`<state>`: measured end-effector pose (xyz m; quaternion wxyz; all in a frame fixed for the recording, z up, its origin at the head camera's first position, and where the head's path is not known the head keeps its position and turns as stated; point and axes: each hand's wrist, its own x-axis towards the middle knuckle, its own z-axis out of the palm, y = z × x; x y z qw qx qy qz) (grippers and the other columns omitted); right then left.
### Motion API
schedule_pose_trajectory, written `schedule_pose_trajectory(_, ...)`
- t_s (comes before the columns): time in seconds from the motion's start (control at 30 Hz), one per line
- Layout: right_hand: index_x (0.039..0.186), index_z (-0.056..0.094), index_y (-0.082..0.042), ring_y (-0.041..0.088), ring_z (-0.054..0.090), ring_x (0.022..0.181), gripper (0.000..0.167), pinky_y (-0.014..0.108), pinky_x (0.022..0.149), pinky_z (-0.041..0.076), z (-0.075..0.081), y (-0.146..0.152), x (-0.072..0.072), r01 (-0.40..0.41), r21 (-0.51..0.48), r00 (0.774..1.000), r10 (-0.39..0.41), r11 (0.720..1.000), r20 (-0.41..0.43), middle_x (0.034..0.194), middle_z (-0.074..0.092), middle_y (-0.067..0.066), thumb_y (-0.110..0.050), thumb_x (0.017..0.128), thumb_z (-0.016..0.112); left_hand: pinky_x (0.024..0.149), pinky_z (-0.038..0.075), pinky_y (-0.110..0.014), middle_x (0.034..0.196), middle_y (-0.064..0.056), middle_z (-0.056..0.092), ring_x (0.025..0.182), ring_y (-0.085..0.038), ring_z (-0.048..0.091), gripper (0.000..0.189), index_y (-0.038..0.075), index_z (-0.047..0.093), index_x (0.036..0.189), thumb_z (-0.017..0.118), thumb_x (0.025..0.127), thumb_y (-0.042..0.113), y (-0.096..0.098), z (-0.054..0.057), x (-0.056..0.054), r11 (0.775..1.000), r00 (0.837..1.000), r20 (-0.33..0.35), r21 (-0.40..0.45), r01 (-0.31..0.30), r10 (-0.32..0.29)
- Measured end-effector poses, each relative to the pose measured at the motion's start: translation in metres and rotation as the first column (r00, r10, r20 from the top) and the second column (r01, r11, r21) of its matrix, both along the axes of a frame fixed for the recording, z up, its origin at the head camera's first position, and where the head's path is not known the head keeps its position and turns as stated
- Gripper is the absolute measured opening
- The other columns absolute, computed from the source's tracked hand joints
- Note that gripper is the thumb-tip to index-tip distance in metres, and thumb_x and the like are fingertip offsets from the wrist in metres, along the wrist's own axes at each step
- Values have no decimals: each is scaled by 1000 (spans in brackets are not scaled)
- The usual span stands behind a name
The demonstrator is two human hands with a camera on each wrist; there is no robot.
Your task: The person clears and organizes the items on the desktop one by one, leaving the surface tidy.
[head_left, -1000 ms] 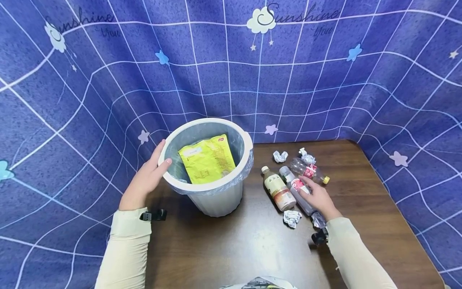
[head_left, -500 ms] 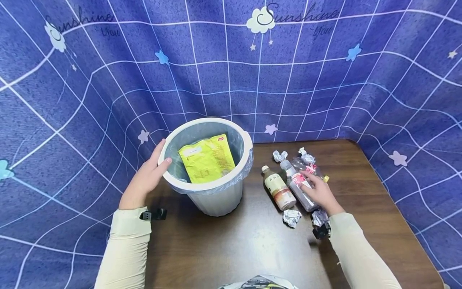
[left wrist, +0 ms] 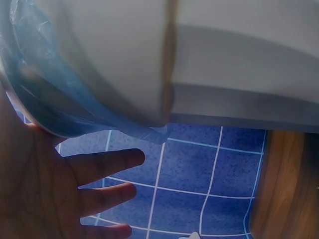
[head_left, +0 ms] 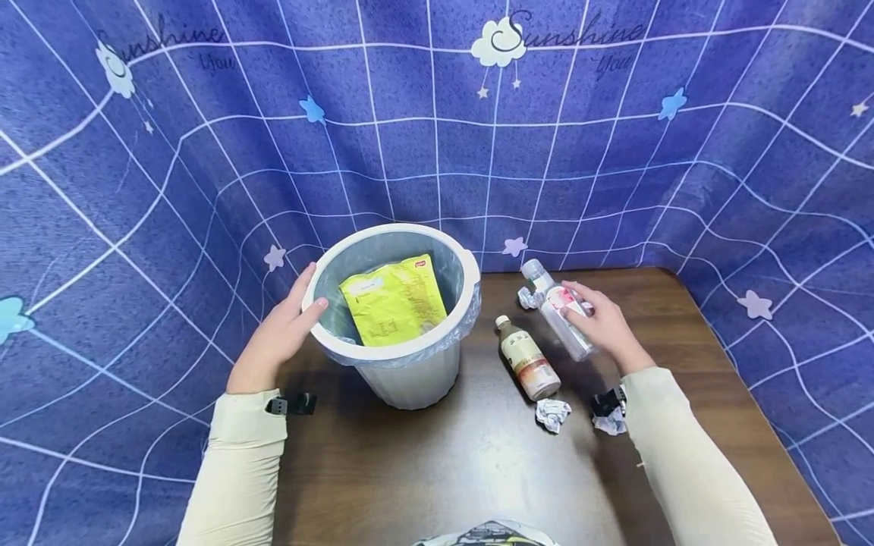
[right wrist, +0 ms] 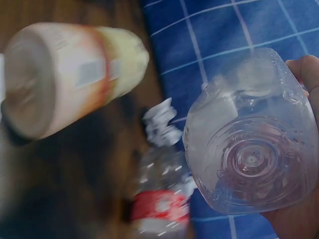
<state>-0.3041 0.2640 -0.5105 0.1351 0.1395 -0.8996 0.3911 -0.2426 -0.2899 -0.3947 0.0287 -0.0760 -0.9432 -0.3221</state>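
My left hand [head_left: 280,337] rests against the left rim of a grey trash bin [head_left: 410,385] lined with a clear bag. In the left wrist view, several of its fingers [left wrist: 107,199] stretch out straight below the rim. A yellow plastic packet [head_left: 396,303] lies inside the bin. To the right, my right hand [head_left: 608,330] grips a clear plastic bottle [head_left: 561,327], tilted and raised off the table, its base [right wrist: 251,159] facing the right wrist camera. A brown drink bottle [head_left: 527,362] lies just left of it. Another clear bottle with a red label [right wrist: 162,206] shows in the right wrist view.
Crumpled paper balls lie around the bottles, one ball [head_left: 553,415] below the brown bottle and another wad [head_left: 610,422] under the right wrist. A dark wooden table [head_left: 423,470] carries everything. Blue gridded curtain [head_left: 410,136] surrounds its back and sides.
My right hand has closed round the clear bottle and lifted it from beside the brown bottle, moving it up and away toward the back. The left hand and bin stay put.
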Motion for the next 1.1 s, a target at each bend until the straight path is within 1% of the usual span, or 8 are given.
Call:
schedule_pose_trajectory(0.23,143,58,-18,31,59,96,54,46,81,46,35,-13,-15,-3,4,1000,3,1000,-15,115,65,21,-20,91,70,111,31,-66,161,-22,32,142,-46,38,72,29,7,164,41,105,52,1,2,-1,999,1000,-24,-40,15,-16)
schedule_pose_trajectory(0.33,143,58,-18,31,58,95,54,46,81,46,50,-20,-19,-10,2,999,10,1000,-33,112,65,21,-20,91,70,113,21,-70,163,-22,27,148,-47,25,75,29,8,164,42,103,57,0,3,-3,995,1000,-27,-100,9,-11)
schedule_pose_trajectory(0.43,143,59,-18,29,57,94,54,45,80,45,65,-29,-22,-22,6,999,22,1000,-45,110,65,19,-21,91,70,114,10,-72,165,-20,22,152,-49,10,79,26,6,164,45,102,57,-3,7,-5,986,999,-20,-164,24,-28)
schedule_pose_trajectory(0.53,143,58,-20,27,55,89,54,42,76,45,77,-37,-26,-40,23,997,41,999,-64,108,65,16,-24,91,71,114,3,-73,166,-20,18,152,-48,0,86,22,4,164,52,100,54,-7,13,-6,978,998,9,-200,55,-55)
schedule_pose_trajectory(0.63,143,59,-20,27,55,88,54,42,75,45,89,-46,-30,-57,32,994,59,998,-92,107,66,16,-24,90,71,114,0,-74,166,-23,16,153,-47,-5,95,18,4,164,59,96,54,-8,22,-6,967,996,48,-238,86,-77)
schedule_pose_trajectory(0.77,141,60,-17,29,57,95,53,45,81,45,107,-57,-33,-86,35,988,89,996,-127,112,66,18,-21,90,71,114,-1,-73,167,-24,12,153,-46,-9,108,15,3,164,67,88,57,-7,32,-6,958,988,129,-263,115,-83)
schedule_pose_trajectory(0.9,142,60,-18,29,56,95,52,46,80,44,125,-68,-35,-107,42,985,111,993,-128,112,66,18,-22,91,71,113,-2,-74,167,-24,6,151,-49,-10,117,11,-1,163,73,84,52,-7,39,-8,961,973,205,-229,157,-110)
schedule_pose_trajectory(1.1,142,60,-20,28,54,95,53,44,78,43,150,-85,-35,-133,37,985,136,990,-107,114,65,17,-24,91,71,112,-3,-75,167,-25,3,150,-51,-10,121,5,0,162,77,80,48,-5,48,-6,962,960,243,-196,189,-139)
